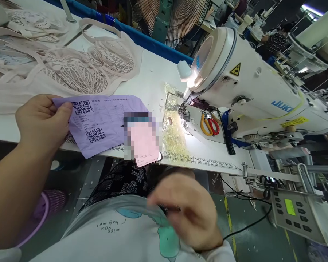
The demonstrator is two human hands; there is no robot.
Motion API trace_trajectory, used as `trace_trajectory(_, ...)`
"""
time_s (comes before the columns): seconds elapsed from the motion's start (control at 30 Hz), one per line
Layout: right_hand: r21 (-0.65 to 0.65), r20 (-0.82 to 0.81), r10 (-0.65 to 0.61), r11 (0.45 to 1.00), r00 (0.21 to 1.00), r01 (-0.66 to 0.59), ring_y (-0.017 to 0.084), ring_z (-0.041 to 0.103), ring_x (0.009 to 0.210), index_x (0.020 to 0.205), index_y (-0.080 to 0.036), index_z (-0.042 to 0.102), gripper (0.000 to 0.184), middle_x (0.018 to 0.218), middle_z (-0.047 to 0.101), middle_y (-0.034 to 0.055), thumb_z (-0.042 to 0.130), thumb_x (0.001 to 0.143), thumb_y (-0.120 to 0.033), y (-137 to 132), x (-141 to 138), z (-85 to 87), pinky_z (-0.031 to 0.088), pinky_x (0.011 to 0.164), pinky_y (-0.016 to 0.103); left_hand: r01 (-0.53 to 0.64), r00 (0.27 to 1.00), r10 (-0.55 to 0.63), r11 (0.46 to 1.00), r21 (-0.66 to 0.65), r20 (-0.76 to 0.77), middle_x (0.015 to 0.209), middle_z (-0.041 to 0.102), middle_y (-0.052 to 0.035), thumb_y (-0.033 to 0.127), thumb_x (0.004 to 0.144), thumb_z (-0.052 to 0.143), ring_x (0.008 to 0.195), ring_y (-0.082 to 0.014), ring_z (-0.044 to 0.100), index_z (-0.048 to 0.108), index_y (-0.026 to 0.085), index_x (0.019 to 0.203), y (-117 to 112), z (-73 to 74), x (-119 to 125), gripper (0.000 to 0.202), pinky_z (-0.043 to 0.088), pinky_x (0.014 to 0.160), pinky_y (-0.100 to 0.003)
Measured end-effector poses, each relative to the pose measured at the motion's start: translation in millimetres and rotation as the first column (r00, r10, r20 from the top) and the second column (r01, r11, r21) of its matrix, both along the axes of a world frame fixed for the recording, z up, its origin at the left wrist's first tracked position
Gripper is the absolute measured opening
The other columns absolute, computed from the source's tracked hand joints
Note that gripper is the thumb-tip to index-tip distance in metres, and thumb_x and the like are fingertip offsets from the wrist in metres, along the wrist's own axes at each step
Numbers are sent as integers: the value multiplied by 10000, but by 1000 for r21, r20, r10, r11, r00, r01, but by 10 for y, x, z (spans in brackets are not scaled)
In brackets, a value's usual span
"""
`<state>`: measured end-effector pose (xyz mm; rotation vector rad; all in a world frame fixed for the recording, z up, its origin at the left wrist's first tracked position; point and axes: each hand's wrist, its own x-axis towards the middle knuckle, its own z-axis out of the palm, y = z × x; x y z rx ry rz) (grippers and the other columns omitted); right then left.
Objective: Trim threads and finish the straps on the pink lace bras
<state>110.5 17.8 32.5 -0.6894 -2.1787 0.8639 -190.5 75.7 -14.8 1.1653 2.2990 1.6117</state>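
My left hand [45, 120] pinches the left edge of a purple paper sheet [112, 125] between thumb and fingers. Printed text and two QR codes show on the sheet, which is held over the front edge of the table. A phone [145, 147] with a pinkish lit screen, largely pixelated, lies at the sheet's right end and juts past the table edge. Low over my lap, my right hand [188, 211] is curled and blurred by motion, apart from the phone. Whether anything is in its fingers cannot be made out.
A JUKI sewing machine [251, 87] stands on the right, with orange and red-handled scissors [210, 123] by its needle area. Beige lace garments [79, 69] lie on the table's left. A control panel [292, 211], purple basket [45, 207] and fan [175, 18] are around.
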Motion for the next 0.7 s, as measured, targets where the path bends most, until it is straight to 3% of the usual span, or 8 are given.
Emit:
trace_trajectory(0.07,34,108,-246,969,963,243,212,553,1041,1178,-215,480,352,1105,593,91,454,858,-362,212,-73,-160,486,872,392,-11,1000,11,1000,0,-7,568,484,38,211,692,541,462,-40,428,635,74,872,-2,16,15,245,369,425,-152)
trace_trajectory(0.13,132,249,-439,898,863,419,290,443,1179,1266,-121,387,622,1242,488,182,556,779,-470,326,-178,-363,422,944,474,-8,1000,8,1000,-5,28,565,486,40,213,700,532,458,-45,429,630,79,870,0,20,12,238,372,424,-158)
trace_trajectory(0.2,210,328,-484,875,811,437,351,349,1243,1309,-40,298,887,1313,387,257,626,674,-566,360,-307,-551,358,982,533,3,997,-2,1000,-5,71,570,503,37,222,704,536,470,-60,453,622,87,861,4,5,-18,224,382,432,-171)
trace_trajectory(0.27,260,344,-487,871,803,416,377,324,1250,1322,-13,250,994,1328,346,288,657,619,-586,348,-439,-672,321,993,563,18,995,-17,1000,-13,99,579,514,36,232,703,550,487,-70,467,611,99,859,3,-20,-67,214,391,446,-182)
trace_trajectory(0.37,305,307,-512,851,802,427,368,359,1223,1315,-43,255,862,1317,362,269,644,667,-457,311,-584,-708,356,966,554,48,994,-44,998,-39,98,587,522,40,249,708,558,495,-76,467,601,117,857,-18,-44,-129,204,395,457,-192)
trace_trajectory(0.5,327,212,-536,827,817,457,340,398,1187,1217,-77,349,636,1290,381,237,579,655,-264,320,-588,-635,440,896,500,55,998,-52,997,-48,46,621,546,32,255,712,563,547,-84,491,598,134,845,-71,-36,-132,183,396,500,-193)
trace_trajectory(0.6,333,180,-568,803,803,494,337,420,1167,1115,-92,406,514,1273,389,235,560,655,-262,398,-455,-577,473,852,483,42,999,-41,998,-53,22,651,556,25,253,732,535,581,-89,510,580,140,858,-126,-6,-112,176,409,533,-193)
trace_trajectory(0.7,341,180,-651,744,737,574,352,444,1142,1045,-112,428,444,1273,384,235,566,661,-289,511,-287,-553,490,806,497,38,999,-38,996,-75,2,649,552,21,278,737,522,588,-100,517,566,149,866,-203,56,-103,188,419,538,-202)
